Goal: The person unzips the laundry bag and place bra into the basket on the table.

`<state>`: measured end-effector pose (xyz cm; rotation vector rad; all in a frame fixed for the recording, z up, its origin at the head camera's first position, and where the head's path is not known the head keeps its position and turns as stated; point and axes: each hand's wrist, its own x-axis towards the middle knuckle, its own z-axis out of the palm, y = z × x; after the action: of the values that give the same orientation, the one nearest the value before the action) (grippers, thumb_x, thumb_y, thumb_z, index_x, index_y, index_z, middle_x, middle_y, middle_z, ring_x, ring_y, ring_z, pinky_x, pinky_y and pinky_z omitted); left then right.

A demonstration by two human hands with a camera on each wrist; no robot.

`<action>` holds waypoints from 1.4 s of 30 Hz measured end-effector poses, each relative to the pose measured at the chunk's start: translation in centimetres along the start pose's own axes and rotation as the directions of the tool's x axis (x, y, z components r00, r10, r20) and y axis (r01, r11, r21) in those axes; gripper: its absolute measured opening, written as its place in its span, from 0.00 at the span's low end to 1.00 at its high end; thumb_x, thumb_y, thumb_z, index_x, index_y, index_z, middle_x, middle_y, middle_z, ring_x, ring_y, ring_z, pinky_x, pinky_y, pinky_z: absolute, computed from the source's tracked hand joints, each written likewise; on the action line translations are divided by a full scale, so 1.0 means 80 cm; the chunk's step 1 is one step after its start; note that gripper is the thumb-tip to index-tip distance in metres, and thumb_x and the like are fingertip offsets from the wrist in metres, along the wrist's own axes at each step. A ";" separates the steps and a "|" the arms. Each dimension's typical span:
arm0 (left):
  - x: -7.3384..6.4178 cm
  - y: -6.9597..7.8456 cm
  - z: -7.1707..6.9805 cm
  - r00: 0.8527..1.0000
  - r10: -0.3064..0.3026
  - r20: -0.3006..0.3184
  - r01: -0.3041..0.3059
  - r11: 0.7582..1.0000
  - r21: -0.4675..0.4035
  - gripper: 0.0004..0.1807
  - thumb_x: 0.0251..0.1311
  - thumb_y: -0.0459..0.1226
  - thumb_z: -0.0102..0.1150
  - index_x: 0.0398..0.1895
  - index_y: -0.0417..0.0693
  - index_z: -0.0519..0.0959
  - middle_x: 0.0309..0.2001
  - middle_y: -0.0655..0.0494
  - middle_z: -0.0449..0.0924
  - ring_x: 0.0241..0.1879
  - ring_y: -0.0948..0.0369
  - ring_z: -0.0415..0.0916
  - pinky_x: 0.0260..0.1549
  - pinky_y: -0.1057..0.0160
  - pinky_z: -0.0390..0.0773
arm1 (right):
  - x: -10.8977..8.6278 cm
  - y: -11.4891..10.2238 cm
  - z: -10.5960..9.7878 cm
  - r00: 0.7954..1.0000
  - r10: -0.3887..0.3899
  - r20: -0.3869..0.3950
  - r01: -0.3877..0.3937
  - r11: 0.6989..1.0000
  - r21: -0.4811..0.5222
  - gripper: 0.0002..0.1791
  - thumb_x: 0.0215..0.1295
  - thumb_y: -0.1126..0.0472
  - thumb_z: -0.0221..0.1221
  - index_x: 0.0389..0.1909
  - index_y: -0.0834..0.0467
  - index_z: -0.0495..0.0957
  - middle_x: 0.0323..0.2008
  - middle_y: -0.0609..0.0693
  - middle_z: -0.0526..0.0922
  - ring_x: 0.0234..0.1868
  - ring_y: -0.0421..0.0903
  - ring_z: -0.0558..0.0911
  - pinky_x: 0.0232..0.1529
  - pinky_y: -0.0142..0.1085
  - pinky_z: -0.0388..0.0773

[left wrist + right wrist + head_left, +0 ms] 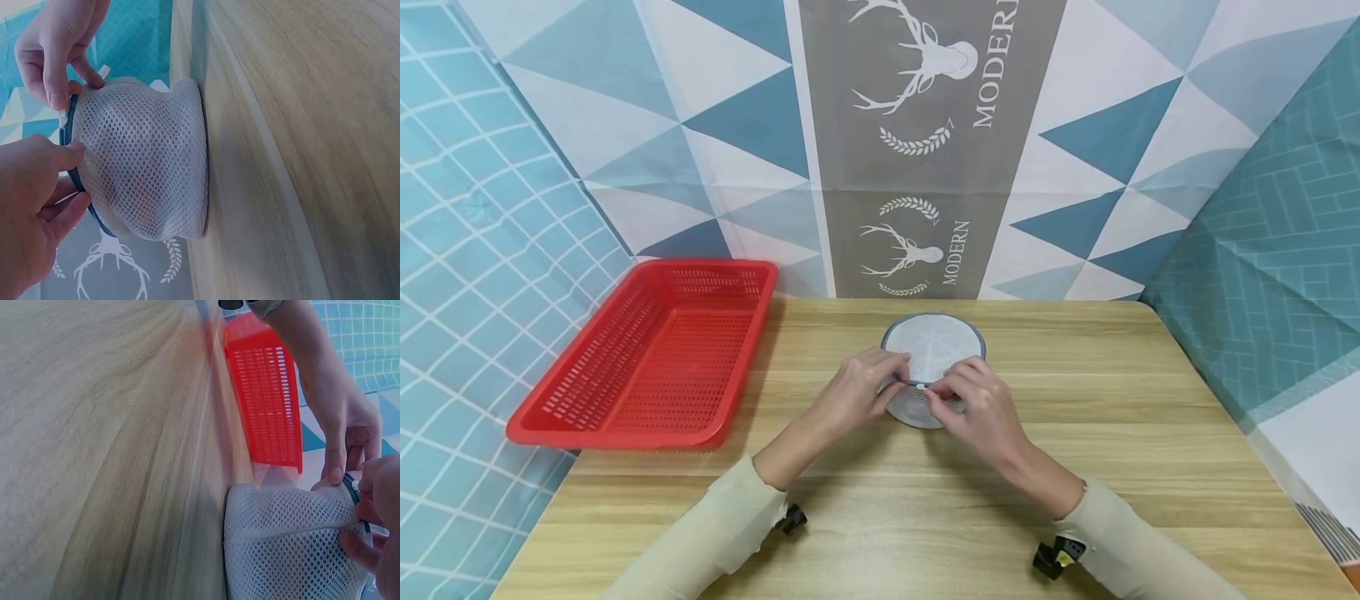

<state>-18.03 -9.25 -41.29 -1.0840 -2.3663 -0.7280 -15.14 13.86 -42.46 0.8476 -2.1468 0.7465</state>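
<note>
A round white mesh laundry bag (934, 343) with dark blue trim stands on the wooden table, its mesh side wall (144, 162) slightly crumpled. Around its top edge runs a dark zipper (70, 125). My left hand (867, 382) pinches the near part of that rim between thumb and fingers. Just to its right, my right hand (976, 404) pinches the rim beside a small white zipper pull (921, 386). Seen from the right wrist, the bag's wall (294, 550) has a seam across it, and the right fingers (362, 547) partly cover the rim.
A red perforated plastic basket (730, 417) stands at the table's left side. The wooden table (880, 517) reaches back to a patterned cloth wall (895, 167). Tiled-pattern sheets (467, 250) hang at both sides. Small black wrist cameras (792, 520) sit under the sleeves.
</note>
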 end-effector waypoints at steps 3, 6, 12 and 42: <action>-0.001 -0.001 -0.001 1.000 -0.007 0.009 0.007 1.000 -0.009 0.10 0.62 0.27 0.80 0.40 0.44 0.85 0.54 0.43 0.95 0.58 0.48 0.93 0.59 0.55 0.93 | -0.001 0.001 -0.001 1.000 0.006 0.003 -0.006 1.000 0.004 0.06 0.56 0.71 0.77 0.28 0.58 0.90 0.26 0.48 0.89 0.36 0.45 0.82 0.35 0.34 0.82; -0.002 -0.002 -0.002 1.000 -0.015 0.011 0.015 1.000 -0.014 0.10 0.62 0.27 0.79 0.40 0.44 0.85 0.54 0.44 0.96 0.57 0.49 0.94 0.56 0.56 0.93 | -0.001 0.001 -0.001 1.000 0.009 0.005 -0.009 1.000 0.004 0.06 0.56 0.71 0.77 0.28 0.58 0.90 0.27 0.48 0.89 0.37 0.45 0.83 0.36 0.35 0.84; -0.001 -0.001 -0.002 1.000 -0.029 -0.009 0.029 1.000 -0.007 0.12 0.61 0.27 0.81 0.42 0.44 0.86 0.51 0.46 0.96 0.54 0.50 0.93 0.54 0.54 0.94 | 0.000 0.000 -0.002 1.000 0.013 0.012 -0.013 1.000 -0.003 0.06 0.56 0.70 0.77 0.28 0.58 0.90 0.27 0.48 0.89 0.38 0.46 0.85 0.37 0.36 0.86; -0.004 -0.001 -0.002 0.999 -0.052 0.014 0.052 0.999 0.010 0.12 0.63 0.25 0.77 0.45 0.43 0.86 0.55 0.45 0.95 0.58 0.48 0.93 0.60 0.51 0.93 | 0.003 0.000 -0.006 0.999 0.033 0.043 -0.031 0.998 -0.052 0.06 0.56 0.69 0.77 0.28 0.56 0.90 0.26 0.46 0.90 0.36 0.44 0.85 0.33 0.35 0.85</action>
<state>-17.92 -9.59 -41.37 -1.0308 -2.4159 -0.7286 -15.08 14.11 -41.96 0.8115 -2.2138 0.6922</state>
